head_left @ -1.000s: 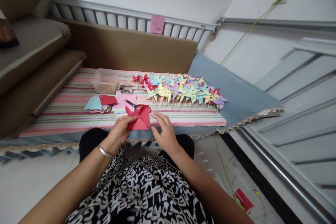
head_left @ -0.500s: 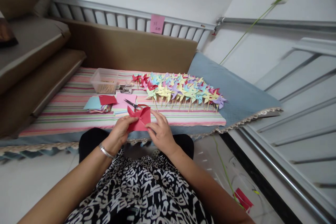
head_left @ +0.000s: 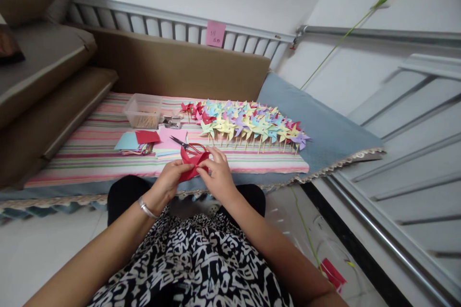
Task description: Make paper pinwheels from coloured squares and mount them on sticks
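Between my two hands is a red paper pinwheel (head_left: 190,159), its corners partly folded toward the middle. My left hand (head_left: 172,176) pinches it from the left, thumb near the centre. From the right, my right hand (head_left: 216,171) presses a folded corner at the centre with thumb and fingers. Just beyond the paper lie scissors (head_left: 188,145) with red handles, blades pointing left. Pink paper sheets (head_left: 172,137) lie under the blades. To their left is a stack of coloured paper squares (head_left: 127,142) with a red square (head_left: 147,136) on top.
Many finished pinwheels (head_left: 248,124) on sticks lie in rows at the right of the striped cloth (head_left: 90,153). A clear plastic box (head_left: 143,110) holds thin sticks. Beside it is a small clear case (head_left: 172,122). A brown board (head_left: 180,67) stands behind, with a radiator (head_left: 165,29).
My right hand has moved left and brought a corner of the red paper to its centre. The paper is now more folded; my left hand still holds it.
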`<action>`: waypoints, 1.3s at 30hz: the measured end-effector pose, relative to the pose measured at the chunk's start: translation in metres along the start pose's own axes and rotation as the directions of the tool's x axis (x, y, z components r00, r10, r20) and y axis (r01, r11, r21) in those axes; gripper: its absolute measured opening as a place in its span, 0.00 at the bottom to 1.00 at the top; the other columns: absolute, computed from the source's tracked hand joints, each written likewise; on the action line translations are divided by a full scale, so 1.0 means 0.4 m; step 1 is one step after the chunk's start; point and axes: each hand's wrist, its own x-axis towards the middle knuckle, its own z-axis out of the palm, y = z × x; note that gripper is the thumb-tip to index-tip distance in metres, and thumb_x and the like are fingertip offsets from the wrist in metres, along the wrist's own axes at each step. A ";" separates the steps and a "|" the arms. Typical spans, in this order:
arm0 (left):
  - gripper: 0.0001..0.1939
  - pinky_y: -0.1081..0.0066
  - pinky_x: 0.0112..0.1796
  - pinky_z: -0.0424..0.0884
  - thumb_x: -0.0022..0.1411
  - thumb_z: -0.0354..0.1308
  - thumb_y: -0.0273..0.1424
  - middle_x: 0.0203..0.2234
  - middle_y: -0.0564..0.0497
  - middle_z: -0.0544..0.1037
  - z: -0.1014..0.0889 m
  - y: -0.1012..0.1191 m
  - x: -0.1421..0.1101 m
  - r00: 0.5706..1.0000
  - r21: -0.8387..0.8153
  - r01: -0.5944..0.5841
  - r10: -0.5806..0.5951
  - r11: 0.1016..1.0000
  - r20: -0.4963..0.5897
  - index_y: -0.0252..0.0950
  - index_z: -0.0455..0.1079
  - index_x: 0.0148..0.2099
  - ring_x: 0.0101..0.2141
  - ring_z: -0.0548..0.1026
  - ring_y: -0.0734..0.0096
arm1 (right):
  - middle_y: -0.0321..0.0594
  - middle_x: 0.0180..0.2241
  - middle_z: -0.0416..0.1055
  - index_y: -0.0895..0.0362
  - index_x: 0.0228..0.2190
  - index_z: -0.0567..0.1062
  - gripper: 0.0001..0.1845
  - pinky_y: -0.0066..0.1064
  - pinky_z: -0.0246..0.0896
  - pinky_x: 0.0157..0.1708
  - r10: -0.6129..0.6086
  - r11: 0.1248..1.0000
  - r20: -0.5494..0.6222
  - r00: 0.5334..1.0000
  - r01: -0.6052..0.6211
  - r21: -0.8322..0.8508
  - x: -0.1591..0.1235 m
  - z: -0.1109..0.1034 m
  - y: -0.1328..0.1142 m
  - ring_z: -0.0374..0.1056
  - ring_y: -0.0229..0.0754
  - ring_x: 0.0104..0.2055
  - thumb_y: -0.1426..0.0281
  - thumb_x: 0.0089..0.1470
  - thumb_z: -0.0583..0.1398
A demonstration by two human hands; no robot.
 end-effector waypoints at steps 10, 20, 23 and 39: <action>0.08 0.76 0.25 0.67 0.37 0.68 0.25 0.20 0.45 0.78 -0.003 0.001 0.002 0.999 0.038 0.025 -0.026 0.999 0.030 0.28 0.76 0.25 0.20 0.72 0.73 | 0.48 0.56 0.62 0.57 0.24 0.76 0.03 0.48 0.49 0.59 0.061 0.998 0.045 0.997 -0.059 -0.032 0.008 0.006 -0.005 0.51 0.53 0.61 0.73 0.49 0.62; 0.10 0.74 0.31 0.69 0.37 0.68 0.25 0.23 0.44 0.79 -0.003 0.006 -0.008 0.997 0.052 0.017 -0.021 0.999 0.071 0.28 0.77 0.28 0.23 0.74 0.72 | 0.46 0.55 0.63 0.57 0.23 0.74 0.04 0.48 0.50 0.58 0.073 0.996 0.060 0.996 -0.069 -0.064 0.011 0.017 -0.004 0.52 0.53 0.61 0.73 0.47 0.63; 0.10 0.75 0.31 0.68 0.36 0.68 0.25 0.23 0.45 0.79 -0.008 0.009 -0.006 0.999 0.109 0.007 -0.011 0.994 0.038 0.29 0.77 0.27 0.23 0.73 0.73 | 0.47 0.55 0.63 0.57 0.24 0.74 0.03 0.47 0.50 0.58 0.081 0.995 0.072 0.994 -0.077 -0.067 0.010 0.015 -0.008 0.53 0.53 0.60 0.73 0.47 0.63; 0.03 0.74 0.23 0.59 0.35 0.63 0.23 0.13 0.53 0.72 -0.009 0.013 0.024 0.956 0.483 0.059 -0.189 0.873 0.224 0.33 0.73 0.19 0.17 0.65 0.76 | 0.36 0.29 0.72 0.52 0.55 0.64 0.35 0.28 0.57 0.28 0.227 0.947 0.552 0.803 -0.313 0.066 0.042 -0.052 0.001 0.64 0.37 0.27 0.80 0.43 0.60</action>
